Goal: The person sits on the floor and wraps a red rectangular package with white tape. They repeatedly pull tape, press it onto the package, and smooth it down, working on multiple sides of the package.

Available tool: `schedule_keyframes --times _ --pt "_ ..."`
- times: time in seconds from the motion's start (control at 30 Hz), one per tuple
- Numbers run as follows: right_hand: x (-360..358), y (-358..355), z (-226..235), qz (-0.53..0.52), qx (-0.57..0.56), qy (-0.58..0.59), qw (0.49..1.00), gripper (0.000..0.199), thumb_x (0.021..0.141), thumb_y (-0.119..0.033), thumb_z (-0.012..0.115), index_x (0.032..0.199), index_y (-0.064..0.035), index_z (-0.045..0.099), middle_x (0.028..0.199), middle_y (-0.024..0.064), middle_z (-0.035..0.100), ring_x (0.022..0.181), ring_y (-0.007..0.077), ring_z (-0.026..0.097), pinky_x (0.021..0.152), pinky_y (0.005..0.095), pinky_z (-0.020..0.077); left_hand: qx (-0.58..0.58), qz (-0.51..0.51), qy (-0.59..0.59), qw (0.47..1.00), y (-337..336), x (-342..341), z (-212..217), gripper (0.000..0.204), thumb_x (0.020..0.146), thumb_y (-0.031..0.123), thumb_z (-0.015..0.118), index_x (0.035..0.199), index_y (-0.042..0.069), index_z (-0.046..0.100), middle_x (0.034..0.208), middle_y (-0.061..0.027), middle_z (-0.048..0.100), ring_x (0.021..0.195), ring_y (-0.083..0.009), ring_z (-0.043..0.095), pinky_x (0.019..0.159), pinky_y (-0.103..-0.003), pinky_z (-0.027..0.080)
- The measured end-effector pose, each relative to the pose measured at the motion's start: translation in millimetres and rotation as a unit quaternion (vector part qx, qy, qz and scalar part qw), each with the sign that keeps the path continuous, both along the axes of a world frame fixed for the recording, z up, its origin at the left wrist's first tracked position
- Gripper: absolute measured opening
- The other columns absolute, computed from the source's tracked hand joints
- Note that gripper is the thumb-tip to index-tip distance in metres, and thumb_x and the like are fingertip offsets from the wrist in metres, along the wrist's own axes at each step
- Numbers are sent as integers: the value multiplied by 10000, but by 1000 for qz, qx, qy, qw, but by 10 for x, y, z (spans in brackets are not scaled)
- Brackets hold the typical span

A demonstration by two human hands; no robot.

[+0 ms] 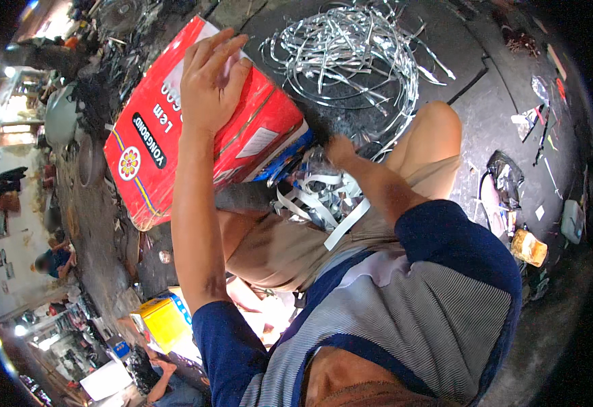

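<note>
My left hand lies flat on top of a large red cardboard box that stands tilted in front of my knees, fingers spread over its upper edge. My right hand reaches down just right of the box into a bunch of shiny metal strips heaped on my lap, and its fingers are mostly hidden among them. A bigger tangle of the same silvery strips lies on the dark floor beyond my right knee.
A yellow box sits at the lower left near another person's arm. A seated person is at the far left. Scraps, a dark bag and a small jar litter the floor at right.
</note>
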State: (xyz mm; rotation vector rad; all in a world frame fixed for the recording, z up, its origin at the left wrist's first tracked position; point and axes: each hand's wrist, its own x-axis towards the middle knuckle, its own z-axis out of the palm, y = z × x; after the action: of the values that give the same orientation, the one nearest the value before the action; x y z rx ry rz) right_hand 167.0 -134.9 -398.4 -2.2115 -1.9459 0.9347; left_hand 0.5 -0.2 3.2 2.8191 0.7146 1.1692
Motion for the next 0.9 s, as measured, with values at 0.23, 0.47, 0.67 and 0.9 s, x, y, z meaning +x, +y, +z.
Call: schedule_keyframes --times 0.23,0.47,0.67,0.9 --pt "-236 -126 1261 289 -43 -85 952 263 843 -182 653 1055 -73 765 1086 176 739 1026 357 717 824 474 587 41 37 34 998 -181 62 73 363 858 144 680 1219 104 686 1321 -138 617 1180 -359 583 1011 -437 477" --pt "235 -596 3735 355 163 173 904 311 700 -115 736 989 -37 654 925 206 699 891 422 674 765 503 543 -238 -46 -76 967 -1764 32 -187 863 692 254 872 1454 67 513 1357 -202 554 1241 -367 563 1031 -436 465" --pt "595 -581 4593 244 293 313 870 237 701 -54 734 921 -12 658 834 60 654 752 175 618 695 314 489 -497 6 -380 780 -2300 -53 -635 351 881 18 717 1221 -26 641 1033 -50 699 927 -115 647 851 -263 514" --pt "1203 118 4525 66 426 -31 902 432 685 -87 792 1098 -49 668 1062 107 679 956 233 652 827 358 518 -562 -16 -222 796 -2108 -354 -223 166 937 157 704 885 3 740 713 35 639 696 -30 515 621 -213 398"
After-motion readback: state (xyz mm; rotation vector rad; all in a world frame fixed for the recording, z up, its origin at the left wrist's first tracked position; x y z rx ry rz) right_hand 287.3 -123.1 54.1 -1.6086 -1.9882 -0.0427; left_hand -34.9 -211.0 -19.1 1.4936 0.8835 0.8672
